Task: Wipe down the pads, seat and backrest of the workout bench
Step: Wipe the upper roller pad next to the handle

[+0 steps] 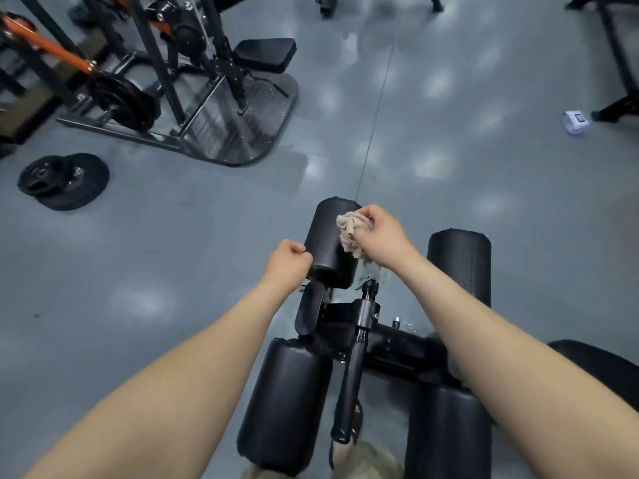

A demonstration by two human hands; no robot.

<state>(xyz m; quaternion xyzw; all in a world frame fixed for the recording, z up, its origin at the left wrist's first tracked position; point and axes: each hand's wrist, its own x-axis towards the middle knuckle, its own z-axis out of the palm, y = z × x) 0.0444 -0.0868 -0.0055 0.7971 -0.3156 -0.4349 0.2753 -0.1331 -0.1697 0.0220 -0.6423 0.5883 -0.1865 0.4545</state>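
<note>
Black foam roller pad (328, 247), far-left one at the foot end of the workout bench (397, 344), lay under both hands, centre of view. Beige cloth (350, 233) was bunched on the pad's top right side. Right hand (380, 236) clutched the cloth, fingers curled round the wad, pressing it to the pad. Left hand (287, 264) sat against the pad's left end, fingers clenched in a fist; could not tell whether they gripped anything.

Matching pad (460, 267) stood to the right, apart from the first. Two larger near pads (283, 402) (446, 433) flanked a black centre post (356, 361) running up between them.

Grey glossy floor (449, 167) all round. Weight plates (64, 181) lay stacked on it far left. Black-and-orange machine (193, 81) with a footplate stood behind them, top left. Small white box (575, 123) lay on the floor far right, by another frame's foot
</note>
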